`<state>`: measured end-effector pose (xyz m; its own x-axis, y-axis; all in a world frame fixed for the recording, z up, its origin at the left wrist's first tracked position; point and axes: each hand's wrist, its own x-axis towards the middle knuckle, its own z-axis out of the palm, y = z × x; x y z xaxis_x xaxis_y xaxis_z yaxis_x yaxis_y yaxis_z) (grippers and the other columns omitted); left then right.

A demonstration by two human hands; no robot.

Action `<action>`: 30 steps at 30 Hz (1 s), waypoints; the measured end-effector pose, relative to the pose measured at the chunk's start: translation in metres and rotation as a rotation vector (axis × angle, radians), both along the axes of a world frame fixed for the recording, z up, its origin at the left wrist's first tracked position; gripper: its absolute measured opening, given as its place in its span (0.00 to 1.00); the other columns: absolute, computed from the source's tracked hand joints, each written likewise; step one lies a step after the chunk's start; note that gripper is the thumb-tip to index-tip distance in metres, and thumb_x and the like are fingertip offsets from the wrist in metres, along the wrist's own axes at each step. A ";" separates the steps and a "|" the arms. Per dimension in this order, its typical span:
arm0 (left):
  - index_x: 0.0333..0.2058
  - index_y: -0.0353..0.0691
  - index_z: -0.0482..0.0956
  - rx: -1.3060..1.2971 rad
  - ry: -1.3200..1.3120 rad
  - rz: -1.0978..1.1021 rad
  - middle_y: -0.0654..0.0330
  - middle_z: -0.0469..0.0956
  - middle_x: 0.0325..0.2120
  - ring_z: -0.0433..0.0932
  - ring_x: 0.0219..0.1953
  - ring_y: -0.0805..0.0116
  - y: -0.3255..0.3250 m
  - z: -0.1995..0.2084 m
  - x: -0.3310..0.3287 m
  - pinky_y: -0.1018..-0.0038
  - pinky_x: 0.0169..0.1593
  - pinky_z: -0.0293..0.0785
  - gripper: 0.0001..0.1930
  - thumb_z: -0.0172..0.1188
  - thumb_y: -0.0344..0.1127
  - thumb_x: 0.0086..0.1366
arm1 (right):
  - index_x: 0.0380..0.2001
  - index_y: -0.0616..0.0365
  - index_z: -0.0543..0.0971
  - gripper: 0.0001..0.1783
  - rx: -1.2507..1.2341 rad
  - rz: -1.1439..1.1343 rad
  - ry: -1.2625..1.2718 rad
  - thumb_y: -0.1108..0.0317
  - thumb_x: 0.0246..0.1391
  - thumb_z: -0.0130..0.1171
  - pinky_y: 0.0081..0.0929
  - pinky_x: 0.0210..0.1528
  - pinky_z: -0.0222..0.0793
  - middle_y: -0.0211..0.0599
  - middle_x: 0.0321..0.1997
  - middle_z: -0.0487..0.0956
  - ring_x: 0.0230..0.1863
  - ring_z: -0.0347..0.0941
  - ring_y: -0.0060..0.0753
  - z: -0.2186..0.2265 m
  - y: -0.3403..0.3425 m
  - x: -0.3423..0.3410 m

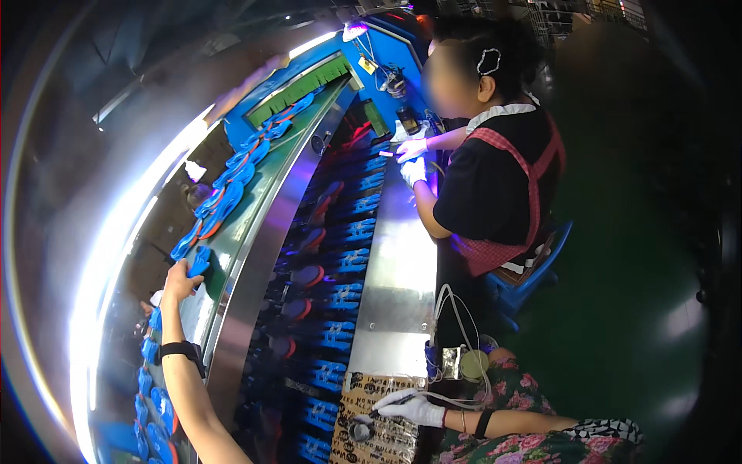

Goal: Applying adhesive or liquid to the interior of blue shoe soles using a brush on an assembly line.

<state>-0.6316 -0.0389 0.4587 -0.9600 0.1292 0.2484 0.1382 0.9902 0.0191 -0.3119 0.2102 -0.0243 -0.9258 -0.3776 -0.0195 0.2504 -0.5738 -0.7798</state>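
a: start at your left. your left hand [181, 282] is stretched far out and up to the raised conveyor [255, 209], fingers closed around a blue shoe sole [199, 261] at the near end of the row. the black band [179, 349] sits on that wrist.

b: why is the sole up there?

a: the belt is a long, smooth, greenish strip that curves away from you, and the row of soles [232, 174] lies along its far edge, 1 after another, flat and overlapping a little. they look like soft moulded pieces, blue with orange showing at some edges. i judge you hold yours by its end so it lies in line with the others.

b: and lower, in the middle?

a: a darker track [340, 294] runs below the belt, with blue holders and rounded reddish pieces, lit purple. beside it is a bare steel bench top [394, 271], shiny and flat.

b: my right hand?

a: your right hand [413, 407], in a white glove, rests low on a patterned brown sheet [379, 421], closed lightly on a thin pen-like tool; i can't tell how firm the grip is. thin white cables loop just above it.

b: further right?

a: a co-worker in a black top and red checked apron works at the far bench, with both gloved hands [413, 158] on something small.
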 end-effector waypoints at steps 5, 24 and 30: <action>0.38 0.39 0.65 0.275 0.024 -0.010 0.59 0.75 0.25 0.79 0.21 0.71 -0.060 -0.013 0.057 0.75 0.21 0.75 0.19 0.69 0.28 0.56 | 0.46 0.60 0.86 0.12 -0.016 -0.003 0.035 0.70 0.60 0.66 0.16 0.47 0.75 0.29 0.43 0.86 0.42 0.79 0.16 0.000 -0.003 -0.003; 0.55 0.39 0.69 0.267 0.505 -0.018 0.51 0.62 0.55 0.77 0.43 0.63 -0.085 -0.125 0.183 0.71 0.42 0.80 0.25 0.68 0.36 0.65 | 0.43 0.57 0.87 0.13 0.008 0.021 0.161 0.65 0.56 0.70 0.17 0.46 0.73 0.26 0.40 0.86 0.40 0.78 0.15 -0.016 -0.006 -0.009; 0.49 0.37 0.69 0.359 0.518 0.032 0.58 0.78 0.36 0.78 0.31 0.73 -0.057 -0.130 0.180 0.78 0.34 0.73 0.21 0.69 0.36 0.63 | 0.45 0.60 0.86 0.14 0.004 0.025 0.189 0.64 0.59 0.67 0.20 0.49 0.74 0.30 0.42 0.87 0.43 0.80 0.19 -0.022 -0.005 -0.018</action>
<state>-0.4512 -0.0957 0.3285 -0.7052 -0.0751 0.7051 0.1894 0.9383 0.2894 -0.3296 0.2051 -0.0466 -0.9035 -0.4007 0.1521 0.1134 -0.5658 -0.8167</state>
